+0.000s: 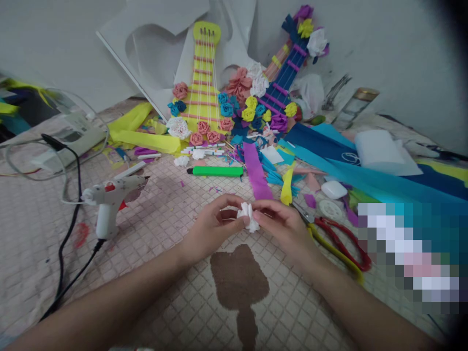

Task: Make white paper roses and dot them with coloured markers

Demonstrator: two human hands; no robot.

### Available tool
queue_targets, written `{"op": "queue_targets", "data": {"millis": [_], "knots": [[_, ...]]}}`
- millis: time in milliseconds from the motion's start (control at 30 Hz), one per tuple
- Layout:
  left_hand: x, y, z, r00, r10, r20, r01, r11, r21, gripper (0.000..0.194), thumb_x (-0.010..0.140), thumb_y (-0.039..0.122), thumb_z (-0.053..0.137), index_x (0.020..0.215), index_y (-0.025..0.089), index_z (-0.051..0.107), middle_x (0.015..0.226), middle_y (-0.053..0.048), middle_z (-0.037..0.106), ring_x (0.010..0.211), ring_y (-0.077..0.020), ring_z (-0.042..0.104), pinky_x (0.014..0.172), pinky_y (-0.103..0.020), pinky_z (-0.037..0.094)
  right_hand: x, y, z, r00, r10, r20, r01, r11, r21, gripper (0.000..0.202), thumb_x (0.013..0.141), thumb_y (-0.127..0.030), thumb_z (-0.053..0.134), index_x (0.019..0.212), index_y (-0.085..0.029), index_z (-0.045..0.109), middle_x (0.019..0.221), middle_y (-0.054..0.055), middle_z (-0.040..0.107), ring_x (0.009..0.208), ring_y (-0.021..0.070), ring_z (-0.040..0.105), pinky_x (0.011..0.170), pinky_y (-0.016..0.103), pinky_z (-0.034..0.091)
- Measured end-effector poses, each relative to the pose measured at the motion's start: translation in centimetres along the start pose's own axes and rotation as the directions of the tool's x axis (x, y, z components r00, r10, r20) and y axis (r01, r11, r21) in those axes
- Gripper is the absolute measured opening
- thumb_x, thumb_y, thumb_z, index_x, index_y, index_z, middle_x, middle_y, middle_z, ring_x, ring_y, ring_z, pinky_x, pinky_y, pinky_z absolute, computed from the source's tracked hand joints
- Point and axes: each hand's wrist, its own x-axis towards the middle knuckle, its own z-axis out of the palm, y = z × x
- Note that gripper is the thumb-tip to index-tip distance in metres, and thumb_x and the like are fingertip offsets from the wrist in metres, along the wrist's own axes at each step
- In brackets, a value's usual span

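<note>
A small crumpled white paper flower is pinched between both hands over the middle of the table. My left hand grips its left side with thumb and fingers. On its right side, the thumb and fingers of my right hand press against it. Below the hands lies a brown patch on the grid-patterned table cover. Beyond them rests a green marker with a black tip, beside a purple paper strip.
A white glue gun with black cable stands left. Scissors with red and yellow handles lie right. Behind are a yellow paper guitar, a blue one, paper strips and a glass jar.
</note>
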Motion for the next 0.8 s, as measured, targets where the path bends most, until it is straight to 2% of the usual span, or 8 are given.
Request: {"op": "queue_targets", "data": {"millis": [133,300,400,500,600,800], "knots": [[-0.07,0.36,0.09,0.999,-0.033,-0.007,0.033,0.999,-0.006,0.025,0.067,0.024,0.070,0.083,0.016,0.053,0.084,0.000,0.055,0.074,-0.0120,0.057,0.068,-0.027,0.045,-0.12,0.10,-0.02,1.000,-0.002,0.016,0.001,0.998,0.057,0.016,0.073,-0.033,0.068,0.084,-0.023,0.067,0.081,0.000,0.066,0.070,0.0117,0.057,0.062,0.024,0.046],[-0.20,0.73,0.26,0.999,-0.029,-0.016,0.030,0.999,0.031,0.016,0.074,0.025,0.064,0.077,0.014,0.053,0.076,0.001,0.055,0.070,-0.0089,0.053,0.064,-0.022,0.042,-0.18,0.38,0.08,0.999,-0.007,0.050,0.002,0.995,0.104,0.015,0.068,-0.030,0.072,0.075,-0.021,0.063,0.071,-0.003,0.060,0.064,0.0089,0.054,0.059,0.021,0.044],[-0.18,0.68,0.32,1.000,0.008,-0.022,-0.008,1.000,-0.009,0.012,0.077,0.022,0.061,0.081,0.015,0.053,0.075,0.001,0.055,0.067,-0.0084,0.052,0.061,-0.021,0.043,-0.08,0.45,0.13,0.999,-0.013,0.045,0.008,0.994,0.110,0.013,0.069,-0.026,0.071,0.072,-0.020,0.060,0.072,-0.003,0.059,0.066,0.0087,0.055,0.061,0.021,0.044],[-0.14,0.62,0.26,0.998,0.069,-0.013,-0.069,0.998,0.010,0.011,0.077,0.018,0.059,0.088,0.016,0.058,0.085,-0.001,0.058,0.074,-0.0100,0.055,0.063,-0.021,0.045,0.00,0.54,0.12,0.999,-0.026,0.047,0.021,0.993,0.119,0.013,0.070,-0.025,0.070,0.072,-0.020,0.059,0.072,-0.003,0.058,0.067,0.0091,0.055,0.062,0.021,0.045],[-0.12,0.68,0.10,0.998,0.056,0.008,-0.056,0.996,0.075,0.007,0.078,0.017,0.056,0.080,0.014,0.063,0.084,-0.002,0.060,0.075,-0.0106,0.056,0.064,-0.021,0.045,-0.01,0.67,0.04,0.998,-0.044,0.036,0.039,0.993,0.108,0.013,0.070,-0.026,0.071,0.074,-0.020,0.060,0.071,-0.003,0.059,0.065,0.0085,0.054,0.059,0.020,0.044],[-0.18,0.99,-0.03,1.000,0.010,0.025,-0.012,0.997,0.082,0.009,0.075,0.019,0.061,0.069,0.012,0.063,0.079,-0.003,0.061,0.072,-0.0103,0.056,0.067,-0.022,0.046,-0.11,0.66,-0.20,0.998,-0.062,-0.007,0.063,0.992,0.111,0.011,0.071,-0.027,0.071,0.075,-0.022,0.062,0.072,-0.004,0.061,0.065,0.0068,0.055,0.059,0.018,0.043]]}}
